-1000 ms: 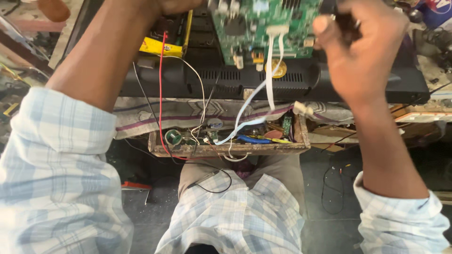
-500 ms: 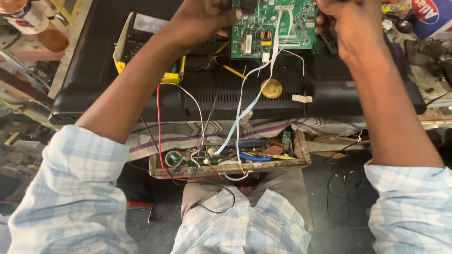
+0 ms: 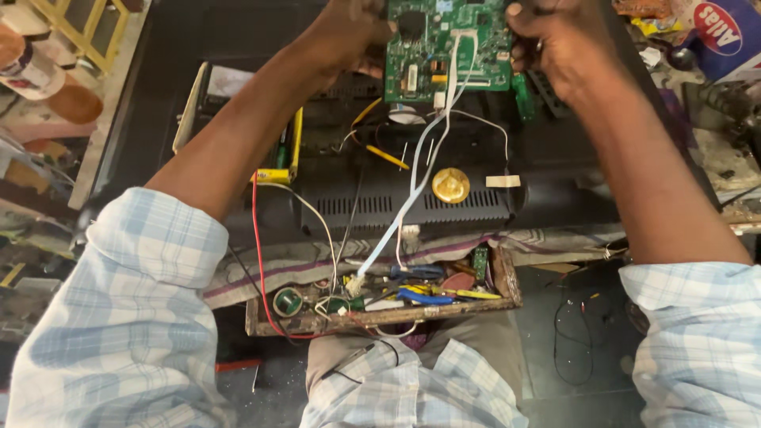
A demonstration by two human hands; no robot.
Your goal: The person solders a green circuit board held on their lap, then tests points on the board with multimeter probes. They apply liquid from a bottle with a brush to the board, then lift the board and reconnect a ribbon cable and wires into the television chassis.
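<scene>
Green circuit board (image 3: 446,46) betw. left grip (image 3: 353,32) & right grip (image 3: 555,43).

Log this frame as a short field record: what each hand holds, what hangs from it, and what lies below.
left hand: grips left edge of the green circuit board
right hand: grips the board's right edge
cables: white flat cable runs from the board down to the wooden tray
under board: black appliance back, round gold disc on it
red wire: leads down into the tray
</scene>
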